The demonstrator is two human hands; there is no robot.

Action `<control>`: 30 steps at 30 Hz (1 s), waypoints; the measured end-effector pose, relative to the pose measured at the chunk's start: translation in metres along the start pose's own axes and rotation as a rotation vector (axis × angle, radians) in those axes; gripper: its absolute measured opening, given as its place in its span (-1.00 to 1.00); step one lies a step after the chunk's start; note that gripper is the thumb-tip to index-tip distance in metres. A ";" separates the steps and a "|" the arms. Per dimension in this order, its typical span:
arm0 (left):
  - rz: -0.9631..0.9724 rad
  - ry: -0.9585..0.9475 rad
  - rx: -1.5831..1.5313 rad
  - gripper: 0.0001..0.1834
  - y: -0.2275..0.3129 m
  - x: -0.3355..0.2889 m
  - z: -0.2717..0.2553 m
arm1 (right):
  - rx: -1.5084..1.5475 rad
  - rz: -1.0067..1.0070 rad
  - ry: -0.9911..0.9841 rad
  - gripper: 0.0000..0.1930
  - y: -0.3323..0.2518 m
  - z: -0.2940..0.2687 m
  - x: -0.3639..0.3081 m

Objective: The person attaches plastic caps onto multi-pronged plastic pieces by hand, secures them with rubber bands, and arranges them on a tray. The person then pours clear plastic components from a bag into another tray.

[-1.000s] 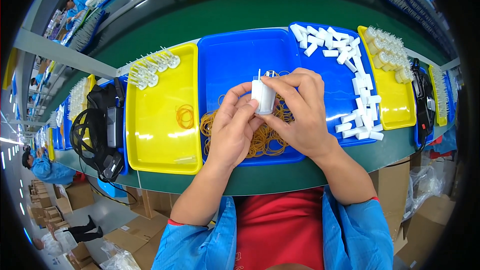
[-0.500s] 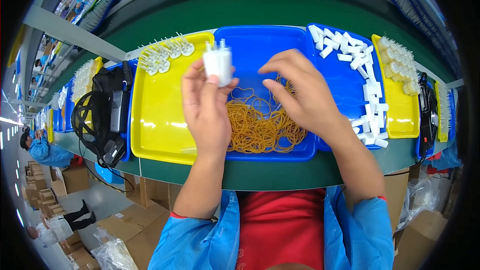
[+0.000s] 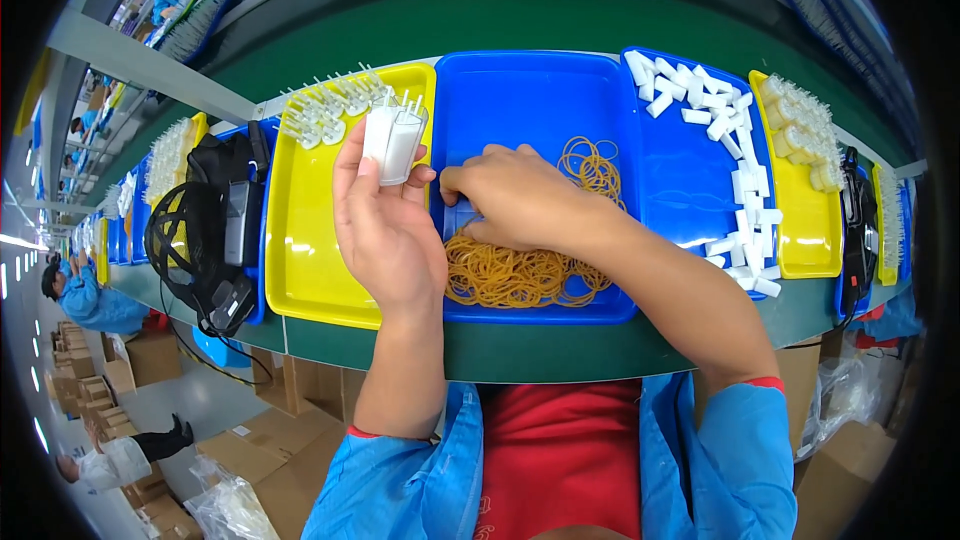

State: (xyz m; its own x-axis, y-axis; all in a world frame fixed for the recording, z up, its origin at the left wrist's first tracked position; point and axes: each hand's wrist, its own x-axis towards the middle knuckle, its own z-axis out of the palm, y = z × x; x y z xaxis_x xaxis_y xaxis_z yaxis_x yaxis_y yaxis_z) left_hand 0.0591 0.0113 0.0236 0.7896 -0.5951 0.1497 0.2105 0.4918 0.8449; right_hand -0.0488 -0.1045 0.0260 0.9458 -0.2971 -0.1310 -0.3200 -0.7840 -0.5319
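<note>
My left hand [image 3: 385, 230] is closed around a bundle of white cylinders [image 3: 395, 143] with thin pale prongs sticking up from the top; a clear sleeve or cup seems to surround them. It is held upright above the right side of the yellow tray [image 3: 320, 240]. Over the blue tray [image 3: 530, 90], my right hand [image 3: 515, 195] reaches leftward, just above a heap of tan rubber bands [image 3: 530, 270]. Its thumb and forefinger are bent and apart, with nothing visible between them. The other fingers are partly hidden.
Pronged white pieces [image 3: 325, 110] stand in the yellow tray's far part. White blocks [image 3: 740, 160] lie scattered in the right-hand blue tray. Beyond is a second yellow tray [image 3: 805, 240] with pale bundles. Black mesh gear [image 3: 190, 230] with cables sits at left. Cardboard boxes [image 3: 270, 450] stand below.
My left hand has moved left and slightly down with the bundle, which now tilts right. My right hand has swung left and down to the rubber bands.
</note>
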 end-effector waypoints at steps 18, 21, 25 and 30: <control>-0.114 -0.167 0.036 -0.61 -0.015 -0.014 0.015 | 0.116 -0.044 0.290 -0.77 0.044 -0.011 -0.055; -0.089 -0.154 0.085 -0.59 -0.020 -0.016 0.015 | -0.074 0.015 0.190 -0.62 0.031 -0.002 -0.047; -0.087 -0.155 0.121 -0.60 -0.023 -0.018 0.014 | -0.040 0.073 0.194 -0.63 0.034 0.002 -0.046; -0.125 -0.187 0.120 -0.63 -0.023 -0.021 0.018 | -0.220 0.036 0.344 -0.71 0.038 0.003 -0.059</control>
State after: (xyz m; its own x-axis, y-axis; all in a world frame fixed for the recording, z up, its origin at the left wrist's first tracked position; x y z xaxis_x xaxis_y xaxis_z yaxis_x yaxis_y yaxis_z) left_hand 0.0277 0.0009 0.0106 0.6392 -0.7591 0.1232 0.2206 0.3345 0.9162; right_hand -0.1165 -0.1150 0.0116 0.8720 -0.4624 0.1605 -0.3924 -0.8564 -0.3356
